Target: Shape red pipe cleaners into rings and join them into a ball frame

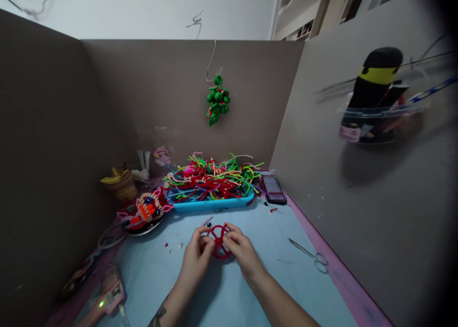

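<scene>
A red wheel-like ring with spokes, bent from fuzzy pipe cleaner [219,254], is held up in front of me over the blue table cover. My left hand [196,251] pinches its left side between thumb and fingers. On the opposite side, my right hand [243,251] grips the rim and a spoke with its fingertips. Just behind the hands lie a small dark bead [209,225] and a short pale purple piece [207,220].
A blue tray [214,205] heaped with colourful pipe cleaners stands behind. Scissors [313,258] lie right, a phone [274,189] back right. At left are a plate of pipe-cleaner figures [148,207] and a glue gun [110,293]. A green ornament [218,100] hangs from the back panel.
</scene>
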Motion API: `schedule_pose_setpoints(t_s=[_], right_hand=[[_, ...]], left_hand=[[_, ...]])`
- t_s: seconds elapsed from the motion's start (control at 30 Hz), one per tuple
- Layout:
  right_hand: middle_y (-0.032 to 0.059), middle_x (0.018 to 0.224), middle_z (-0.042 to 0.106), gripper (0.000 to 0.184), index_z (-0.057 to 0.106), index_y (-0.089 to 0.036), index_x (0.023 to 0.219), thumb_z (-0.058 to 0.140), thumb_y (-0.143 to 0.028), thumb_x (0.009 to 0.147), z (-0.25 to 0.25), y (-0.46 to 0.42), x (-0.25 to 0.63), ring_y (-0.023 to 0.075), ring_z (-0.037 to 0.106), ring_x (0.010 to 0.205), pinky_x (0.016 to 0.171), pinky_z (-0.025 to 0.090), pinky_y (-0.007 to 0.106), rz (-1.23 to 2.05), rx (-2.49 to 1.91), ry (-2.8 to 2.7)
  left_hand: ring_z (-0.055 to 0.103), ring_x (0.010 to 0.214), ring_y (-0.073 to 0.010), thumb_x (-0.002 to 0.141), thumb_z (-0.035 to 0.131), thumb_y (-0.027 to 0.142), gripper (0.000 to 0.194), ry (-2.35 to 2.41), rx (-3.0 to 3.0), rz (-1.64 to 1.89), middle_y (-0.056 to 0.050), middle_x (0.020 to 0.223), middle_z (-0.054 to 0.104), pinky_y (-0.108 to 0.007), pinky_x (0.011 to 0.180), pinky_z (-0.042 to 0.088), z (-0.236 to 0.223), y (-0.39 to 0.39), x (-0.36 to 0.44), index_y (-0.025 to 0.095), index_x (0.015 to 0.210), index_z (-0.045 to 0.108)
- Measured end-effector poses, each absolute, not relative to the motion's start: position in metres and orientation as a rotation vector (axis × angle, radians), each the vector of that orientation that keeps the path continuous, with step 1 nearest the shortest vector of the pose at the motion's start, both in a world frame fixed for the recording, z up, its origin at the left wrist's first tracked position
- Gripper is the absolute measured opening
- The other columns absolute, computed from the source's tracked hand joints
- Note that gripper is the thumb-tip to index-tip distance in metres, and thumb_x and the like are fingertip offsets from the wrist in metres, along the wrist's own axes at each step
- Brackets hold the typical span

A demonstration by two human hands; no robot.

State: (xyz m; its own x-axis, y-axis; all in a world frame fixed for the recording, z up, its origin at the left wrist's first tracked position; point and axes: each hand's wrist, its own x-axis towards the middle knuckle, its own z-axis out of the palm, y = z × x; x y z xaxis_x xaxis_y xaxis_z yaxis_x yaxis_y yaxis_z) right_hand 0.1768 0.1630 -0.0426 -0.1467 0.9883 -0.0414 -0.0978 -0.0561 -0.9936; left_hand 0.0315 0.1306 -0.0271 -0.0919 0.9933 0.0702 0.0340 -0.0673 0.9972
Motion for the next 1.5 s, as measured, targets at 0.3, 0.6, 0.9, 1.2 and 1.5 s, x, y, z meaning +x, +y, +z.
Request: schedule_pose_setpoints(t_s=[0.3, 0.6, 0.9, 1.2, 1.5], right_hand=[[0.0125, 0.124, 0.054, 0.038, 0.061, -0.017, 0.057, 0.074, -0.053, 0.063, -0.047, 0.163, 0.175, 0.0304, 0.052, 0.113, 0.102, 0.033, 0.046, 1.379, -1.000, -1.106], [0.0084, 0.098, 0.060, 0.037, 0.064, -0.018, 0.061, 0.071, -0.054, 0.066, -0.043, 0.164, 0.176, 0.0263, 0.054, 0.103, 0.097, 0.038, 0.040, 1.311, -1.024, -1.078], [0.0097, 0.117, 0.060, 0.036, 0.072, -0.018, 0.076, 0.065, -0.053, 0.072, -0.044, 0.161, 0.174, 0.0257, 0.053, 0.110, 0.098, 0.039, 0.037, 1.437, -0.983, -1.050], [0.0089, 0.113, 0.063, 0.032, 0.074, -0.022, 0.093, 0.062, -0.046, 0.076, -0.048, 0.159, 0.175, 0.0267, 0.054, 0.110, 0.096, 0.042, 0.040, 1.429, -0.964, -1.141], [0.0087, 0.131, 0.053, 0.022, 0.073, -0.024, 0.096, 0.058, -0.029, 0.082, -0.036, 0.146, 0.171, 0.0243, 0.051, 0.119, 0.103, 0.037, 0.039, 1.267, -0.941, -1.537]], left_hand=[[0.058, 0.061, -0.0138, 0.077, 0.062, 0.029, 0.046, 1.507, 1.430, 1.382, -0.009, 0.110, 0.065, -0.026, 0.053, 0.043, -0.022, 0.124, 0.036, 0.022, 0.121, 0.049], [0.057, 0.061, -0.0145, 0.074, 0.065, 0.033, 0.043, 1.403, 1.229, 1.384, -0.005, 0.084, 0.068, -0.026, 0.057, 0.044, -0.027, 0.124, 0.042, 0.020, 0.113, 0.053], [0.055, 0.064, -0.0155, 0.076, 0.064, 0.038, 0.028, 1.459, 1.189, 1.478, -0.002, 0.077, 0.062, -0.026, 0.060, 0.042, -0.018, 0.124, 0.041, 0.018, 0.097, 0.060], [0.060, 0.067, -0.0171, 0.068, 0.072, 0.041, 0.045, 1.304, 0.978, 1.460, -0.003, 0.075, 0.067, -0.027, 0.062, 0.045, -0.018, 0.128, 0.043, 0.019, 0.104, 0.060], [0.045, 0.042, -0.0068, 0.056, 0.082, 0.043, 0.070, 1.242, 0.565, 1.455, 0.008, 0.050, 0.054, -0.016, 0.042, 0.029, -0.018, 0.132, 0.037, 0.015, 0.113, 0.052]])
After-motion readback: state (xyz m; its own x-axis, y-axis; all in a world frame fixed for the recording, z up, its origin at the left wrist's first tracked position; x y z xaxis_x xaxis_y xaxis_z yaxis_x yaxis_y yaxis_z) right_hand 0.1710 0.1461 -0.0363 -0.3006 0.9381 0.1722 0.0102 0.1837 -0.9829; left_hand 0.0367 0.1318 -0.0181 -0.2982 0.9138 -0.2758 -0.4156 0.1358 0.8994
